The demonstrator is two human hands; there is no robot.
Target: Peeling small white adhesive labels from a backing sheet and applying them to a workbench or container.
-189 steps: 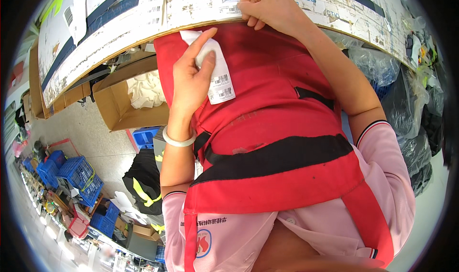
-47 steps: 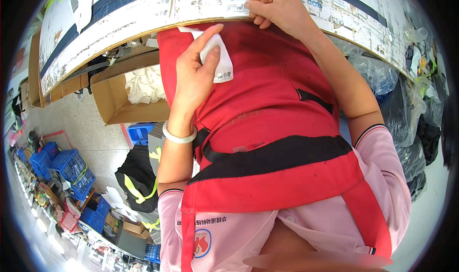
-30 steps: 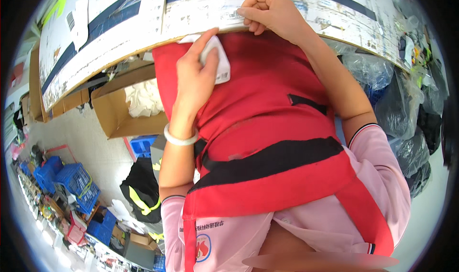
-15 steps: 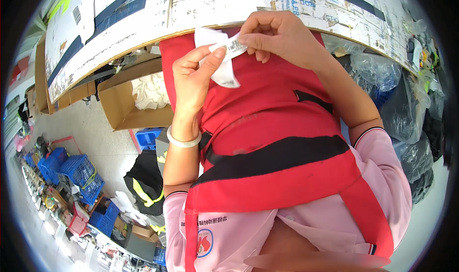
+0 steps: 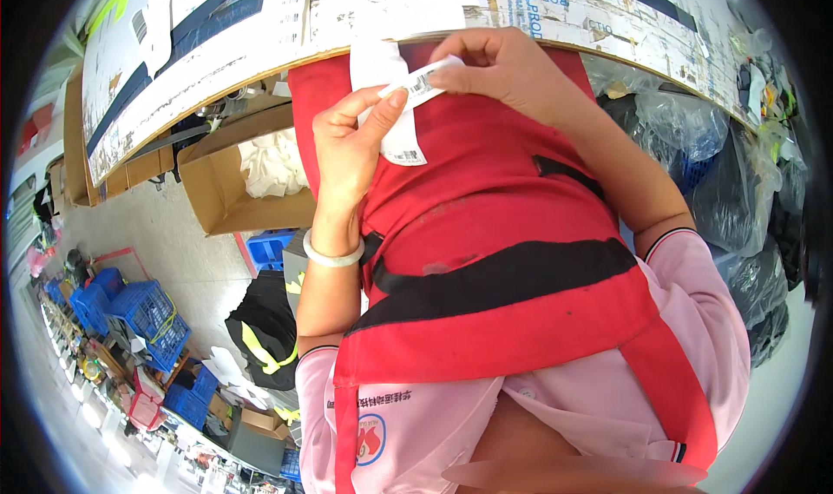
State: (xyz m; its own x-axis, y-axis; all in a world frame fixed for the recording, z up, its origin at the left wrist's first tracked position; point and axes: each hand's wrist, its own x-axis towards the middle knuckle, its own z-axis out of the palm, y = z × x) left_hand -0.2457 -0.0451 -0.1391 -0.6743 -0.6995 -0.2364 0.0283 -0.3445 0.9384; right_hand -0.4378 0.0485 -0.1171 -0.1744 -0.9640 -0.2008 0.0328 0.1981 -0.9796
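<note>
A white strip of printed labels (image 5: 401, 136) is held in front of the red apron (image 5: 495, 173), by the table's near edge. Thumb and fingers of my left hand (image 5: 349, 151) pinch it near its middle. My right hand (image 5: 512, 73) is closed on an end of the strip, with the fingertips partly hidden behind it. Between the two hands a short printed stretch slants up to the right. One tail of the strip hangs down over the apron, and another part rises to the table edge. A pale bangle (image 5: 334, 260) circles my left wrist.
A table covered with worn printed cardboard (image 5: 390, 21) spans the far side. At left below it stands an open cardboard box (image 5: 213, 190) with white cloth inside. Blue crates (image 5: 149, 320) and a black bag (image 5: 260, 325) lie farther left. Clear plastic bags (image 5: 694, 138) crowd the right.
The label strip has straightened and turned, so its hanging tail now shows print. My right hand has shifted slightly, while my left hand stays nearly in place.
</note>
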